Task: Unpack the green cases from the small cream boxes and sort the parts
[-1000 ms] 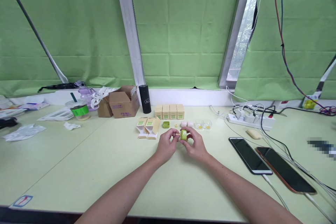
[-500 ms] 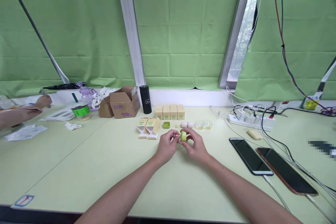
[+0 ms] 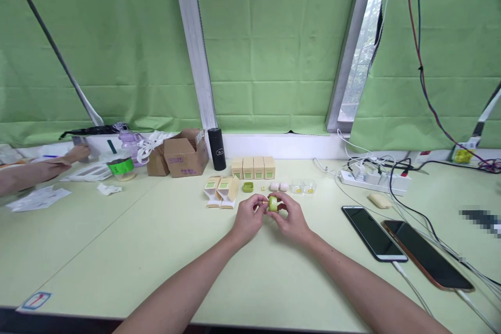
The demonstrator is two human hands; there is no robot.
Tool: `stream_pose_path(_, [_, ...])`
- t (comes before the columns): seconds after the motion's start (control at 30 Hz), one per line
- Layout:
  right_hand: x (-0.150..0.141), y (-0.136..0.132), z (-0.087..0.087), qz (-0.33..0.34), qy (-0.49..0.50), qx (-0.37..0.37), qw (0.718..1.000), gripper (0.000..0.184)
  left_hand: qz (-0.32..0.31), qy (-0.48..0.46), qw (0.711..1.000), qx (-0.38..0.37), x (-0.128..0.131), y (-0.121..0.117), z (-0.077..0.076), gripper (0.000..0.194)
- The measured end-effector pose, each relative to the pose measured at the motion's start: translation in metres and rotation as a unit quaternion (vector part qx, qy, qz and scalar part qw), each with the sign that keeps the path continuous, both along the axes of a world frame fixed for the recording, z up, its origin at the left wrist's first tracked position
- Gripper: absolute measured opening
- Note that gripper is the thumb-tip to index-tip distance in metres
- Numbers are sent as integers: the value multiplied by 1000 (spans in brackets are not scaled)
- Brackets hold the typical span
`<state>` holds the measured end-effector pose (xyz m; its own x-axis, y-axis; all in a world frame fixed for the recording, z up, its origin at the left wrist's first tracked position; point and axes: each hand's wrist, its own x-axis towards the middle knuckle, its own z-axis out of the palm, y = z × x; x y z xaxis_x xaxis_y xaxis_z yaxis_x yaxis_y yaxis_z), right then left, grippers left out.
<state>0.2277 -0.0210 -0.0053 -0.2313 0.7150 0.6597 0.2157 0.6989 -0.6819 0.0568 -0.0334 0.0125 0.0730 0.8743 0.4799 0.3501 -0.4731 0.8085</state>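
Note:
My right hand (image 3: pixel 293 217) grips a small rounded green container-like piece (image 3: pixel 273 203) between thumb and fingers, above the table. On its left side, the fingers of my left hand (image 3: pixel 248 219) are pinched together against it. A tiny thin thing seems to be between them, too small to name. Just beyond my hands sit a green square dish (image 3: pixel 248 187), a tiny yellowish piece (image 3: pixel 262 188), two pale pink rounded pieces (image 3: pixel 279 186) and two clear plastic cups (image 3: pixel 303 187) with yellow inside.
Several small kraft boxes (image 3: pixel 253 168) stand behind, with two opened ones (image 3: pixel 221 191) at left. A black bottle (image 3: pixel 217 149), cardboard box (image 3: pixel 186 155) and drink cup (image 3: pixel 121 167) are further left. Phones (image 3: pixel 374 233) and a power strip (image 3: pixel 376 181) lie right. Another person's arm (image 3: pixel 35 175) reaches in.
My hands stay almost in place, and the green piece has turned slightly. At the far left, the other person's hand has moved a little to the right.

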Motion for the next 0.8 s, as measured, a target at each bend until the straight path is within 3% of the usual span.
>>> stream_pose_path(0.37, [-4, -2, 11, 32, 68, -88, 993, 39, 9, 5, 1000, 15, -1, 0, 1, 27])
stream_pose_path(0.53, [2, 5, 10, 10, 35, -42, 998, 34, 33, 16, 998, 42, -5, 5, -3, 29])
stream_pose_path(0.8, [2, 5, 4, -47, -14, 17, 999, 53, 11, 30, 998, 58, -4, 4, -3, 41])
